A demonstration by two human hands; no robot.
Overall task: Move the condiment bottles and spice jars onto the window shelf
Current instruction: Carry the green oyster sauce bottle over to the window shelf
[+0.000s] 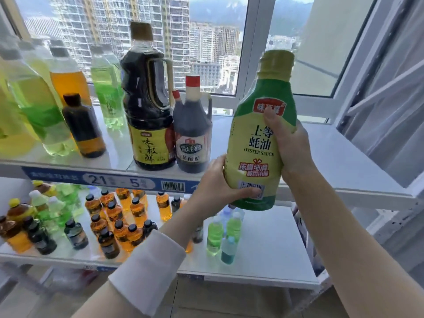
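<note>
I hold a green and yellow oyster sauce bottle (pixel 254 134) upright in the air, just in front of the white window shelf (pixel 332 161). My left hand (pixel 218 184) grips its base with the thumb across the barcode. My right hand (pixel 291 143) wraps its right side, thumb on the label. On the shelf to the left stand a tall dark soy sauce bottle (pixel 148 106) with a handle and a smaller vinegar bottle (pixel 192 129) with a red cap.
Further left on the shelf stand a small dark bottle (pixel 83 127) and several green, yellow and amber bottles (pixel 39 106). A lower shelf (pixel 270 253) holds many small amber, dark and green bottles. An open window frame (pixel 376 88) juts in at the right.
</note>
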